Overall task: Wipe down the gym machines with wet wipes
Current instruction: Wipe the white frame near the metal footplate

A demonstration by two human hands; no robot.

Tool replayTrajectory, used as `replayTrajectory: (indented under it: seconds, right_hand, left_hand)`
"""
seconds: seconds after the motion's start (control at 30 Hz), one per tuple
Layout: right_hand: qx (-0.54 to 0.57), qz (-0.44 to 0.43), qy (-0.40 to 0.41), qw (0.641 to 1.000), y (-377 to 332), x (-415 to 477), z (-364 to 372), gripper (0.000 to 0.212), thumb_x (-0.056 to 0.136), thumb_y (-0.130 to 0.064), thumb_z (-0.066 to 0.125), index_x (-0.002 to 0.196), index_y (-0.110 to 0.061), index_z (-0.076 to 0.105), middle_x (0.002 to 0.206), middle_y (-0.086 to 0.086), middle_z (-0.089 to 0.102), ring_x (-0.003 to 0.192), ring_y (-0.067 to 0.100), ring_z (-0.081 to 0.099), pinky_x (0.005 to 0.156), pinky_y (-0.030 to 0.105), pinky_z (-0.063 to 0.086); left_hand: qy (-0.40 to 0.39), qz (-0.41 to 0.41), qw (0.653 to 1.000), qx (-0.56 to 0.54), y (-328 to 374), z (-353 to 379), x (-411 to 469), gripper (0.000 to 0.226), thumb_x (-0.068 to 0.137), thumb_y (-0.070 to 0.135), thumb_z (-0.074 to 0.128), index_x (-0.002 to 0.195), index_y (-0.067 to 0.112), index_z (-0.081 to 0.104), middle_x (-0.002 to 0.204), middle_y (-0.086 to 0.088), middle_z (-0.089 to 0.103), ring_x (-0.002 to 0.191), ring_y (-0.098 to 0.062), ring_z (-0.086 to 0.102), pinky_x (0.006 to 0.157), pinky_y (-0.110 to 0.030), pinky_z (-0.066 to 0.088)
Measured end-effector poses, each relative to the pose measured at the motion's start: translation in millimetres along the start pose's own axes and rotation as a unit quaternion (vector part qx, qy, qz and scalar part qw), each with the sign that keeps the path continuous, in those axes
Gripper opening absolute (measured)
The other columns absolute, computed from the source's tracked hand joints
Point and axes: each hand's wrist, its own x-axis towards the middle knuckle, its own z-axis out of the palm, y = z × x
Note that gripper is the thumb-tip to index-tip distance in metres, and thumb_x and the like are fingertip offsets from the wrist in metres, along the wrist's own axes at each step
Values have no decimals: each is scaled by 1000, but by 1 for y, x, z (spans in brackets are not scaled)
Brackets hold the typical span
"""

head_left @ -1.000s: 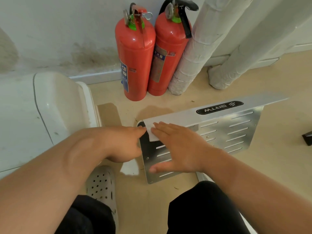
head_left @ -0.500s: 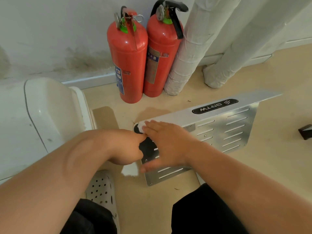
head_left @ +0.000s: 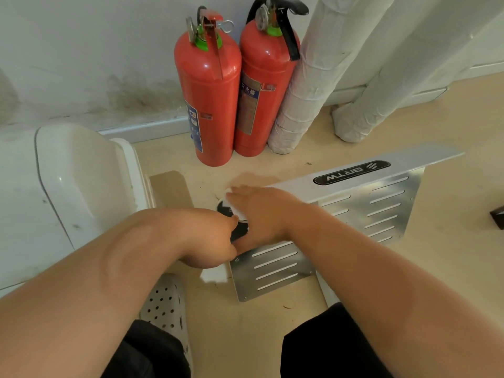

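Observation:
A silver slotted metal cover (head_left: 387, 205) of a gym machine lies low over the floor, with a black logo badge (head_left: 351, 175) on its top strip. My right hand (head_left: 261, 214) lies flat, fingers straight, and presses a white wet wipe (head_left: 231, 203) onto the cover's left end, beside the black end cap (head_left: 238, 231). My left hand (head_left: 210, 238) is curled at that same left edge with its thumb on the black cap. Its fingers are hidden underneath. A white scrap (head_left: 214, 276) shows just below it.
Two red fire extinguishers (head_left: 208, 96) (head_left: 266, 85) stand against the wall behind the cover, next to two wrapped white pipes (head_left: 308, 85). A white moulded machine housing (head_left: 76, 184) is at the left. My perforated grey shoe (head_left: 166, 306) and dark trouser knees are below.
My right hand has slid the wipe leftward along the cover's top to the black end cap, close to my left hand. My left hand has stayed at the cover's edge.

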Motion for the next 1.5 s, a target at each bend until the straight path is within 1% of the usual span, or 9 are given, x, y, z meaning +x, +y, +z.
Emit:
replayTrajectory:
  seconds: [0.1, 0.23, 0.43, 0.67, 0.9, 1.03, 1.23, 1.37, 1.5]
  right_hand:
    - [-23, -38, 45, 998, -8, -29, 11, 130, 63, -96, 50, 164, -20, 15, 172, -2, 10, 157, 16, 11, 128, 36, 12]
    - [-24, 35, 64, 997, 40, -82, 21, 132, 60, -104, 18, 165, -24, 9, 172, -4, 5, 158, 11, 3, 122, 24, -7]
    - [-1, 223, 134, 966, 113, -79, 12, 143, 50, -108, -4, 156, -22, 37, 167, 2, 30, 154, 20, 25, 124, 38, 21]
    - [-42, 51, 111, 992, 64, -95, 39, 132, 65, -103, 4, 163, -17, 21, 170, 5, 19, 157, 22, 17, 129, 41, 12]
    - [-34, 241, 128, 961, 170, -97, 16, 143, 52, -108, -6, 156, -21, 39, 162, 5, 38, 149, 24, 35, 122, 45, 30]
    - [-50, 187, 113, 975, 135, -70, 12, 137, 56, -107, 10, 151, -14, 43, 155, 9, 45, 141, 28, 43, 118, 44, 35]
    - [-78, 10, 181, 980, 98, -89, 51, 101, 86, -81, 26, 155, -8, 39, 160, 13, 41, 149, 30, 37, 125, 43, 24]
    - [-71, 184, 163, 967, 173, -111, 34, 129, 69, -100, -7, 159, -17, 33, 165, 9, 34, 153, 26, 29, 126, 40, 19]
    - [-10, 296, 200, 934, 189, -98, 22, 137, 63, -95, -25, 139, -16, 57, 148, 10, 54, 142, 29, 44, 118, 43, 34]
  left_hand:
    - [12, 4, 1000, 9, 1, 1, 4, 38, 102, 29, 42, 132, 11, 56, 110, -9, 64, 84, -17, 56, 67, -26, 44]
    - [49, -12, 998, 24, 0, 0, 3, 45, 100, 33, 41, 137, 12, 54, 126, -9, 62, 111, -23, 61, 94, -37, 52]
    - [199, 7, 979, 32, 19, -4, 14, 45, 94, 43, 47, 132, 20, 50, 120, -4, 58, 107, -26, 56, 91, -41, 51]
    - [241, 45, 969, 26, 56, -10, 33, 48, 90, 47, 54, 132, 22, 55, 129, -1, 56, 114, -24, 56, 91, -38, 49]
    - [221, 68, 971, 57, 71, -8, 43, 35, 89, 48, 54, 113, 22, 53, 118, -2, 51, 108, -26, 51, 89, -41, 48]
    - [259, 62, 963, 46, 76, -10, 46, 28, 89, 48, 56, 99, 24, 47, 113, -3, 53, 106, -27, 53, 85, -40, 48]
    - [194, 68, 979, 13, 81, -8, 58, 90, 82, 64, 57, 155, 27, 20, 146, -2, 40, 131, -27, 38, 102, -38, 43]
    - [200, 55, 978, 24, 88, -10, 62, 62, 85, 54, 54, 140, 27, 39, 136, -1, 42, 123, -27, 38, 96, -40, 45]
    - [219, 31, 975, 11, 91, -13, 68, 56, 87, 53, 54, 136, 28, 43, 134, 0, 44, 122, -28, 42, 97, -40, 45]
